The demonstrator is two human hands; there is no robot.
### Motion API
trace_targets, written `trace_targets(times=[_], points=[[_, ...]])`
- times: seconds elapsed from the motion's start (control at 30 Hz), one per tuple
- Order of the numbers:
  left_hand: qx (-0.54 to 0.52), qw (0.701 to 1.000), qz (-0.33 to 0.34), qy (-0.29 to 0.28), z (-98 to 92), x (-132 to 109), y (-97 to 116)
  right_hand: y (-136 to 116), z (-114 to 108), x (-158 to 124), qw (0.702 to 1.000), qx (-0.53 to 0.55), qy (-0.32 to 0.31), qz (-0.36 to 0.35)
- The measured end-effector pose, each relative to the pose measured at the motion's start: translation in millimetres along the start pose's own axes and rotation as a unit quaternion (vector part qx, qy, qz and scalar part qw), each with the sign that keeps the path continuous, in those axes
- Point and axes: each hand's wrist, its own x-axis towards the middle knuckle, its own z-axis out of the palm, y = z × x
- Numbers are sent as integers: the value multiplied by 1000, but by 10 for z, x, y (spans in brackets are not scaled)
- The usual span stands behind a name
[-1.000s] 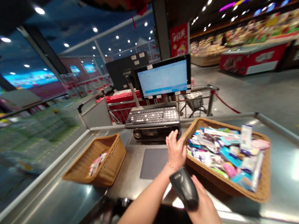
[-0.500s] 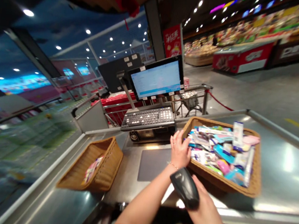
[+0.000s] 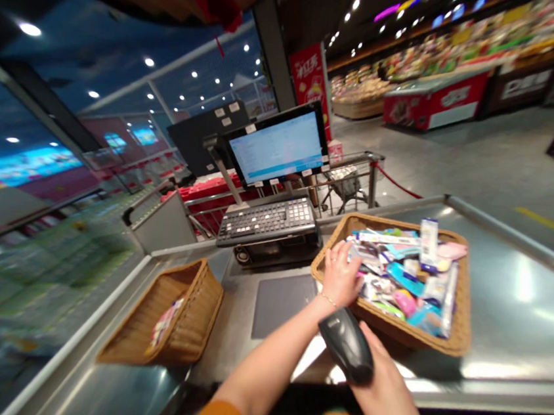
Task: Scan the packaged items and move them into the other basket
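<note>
My right hand (image 3: 379,369) is wrapped around a black handheld barcode scanner (image 3: 348,344), most of its fingers hidden beneath it. Over the near left side of a wicker basket (image 3: 464,319) reaches my left hand (image 3: 341,277), fingers apart, touching or just above the packets there. I see nothing held in it. Inside that basket lie several small packaged goods (image 3: 404,280), among them blue, white and pink packs. A white and dark-blue box (image 3: 428,243) leans upright on the pile.
A second wicker basket (image 3: 190,324), tilted in view, holds a few colourful packets (image 3: 166,322) at the left. Between the baskets is a grey mat (image 3: 279,305) on the metal counter (image 3: 517,318). Behind stand a keyboard (image 3: 268,221), a monitor (image 3: 278,147) and a shopping cart (image 3: 346,183).
My left hand has moved from the basket's left rim inward over the packets. The scanner stays in my right hand. The whole view has shifted slightly.
</note>
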Motion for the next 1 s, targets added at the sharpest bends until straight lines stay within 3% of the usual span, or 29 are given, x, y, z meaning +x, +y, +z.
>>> trace_targets(times=[0.43, 0.7, 0.83, 1.0], points=[[53, 991, -13, -124, 241, 202, 107, 19, -10, 17, 1000, 2, 21, 4], [128, 939, -103, -301, 344, 393, 227, 3, -90, 51, 999, -20, 10, 28], [130, 923, -122, -341, 389, 444, 246, -60, -153, 78, 999, -36, -5, 40], [126, 919, -123, -353, 390, 461, 269, -124, -168, 100, 998, -38, -10, 54]])
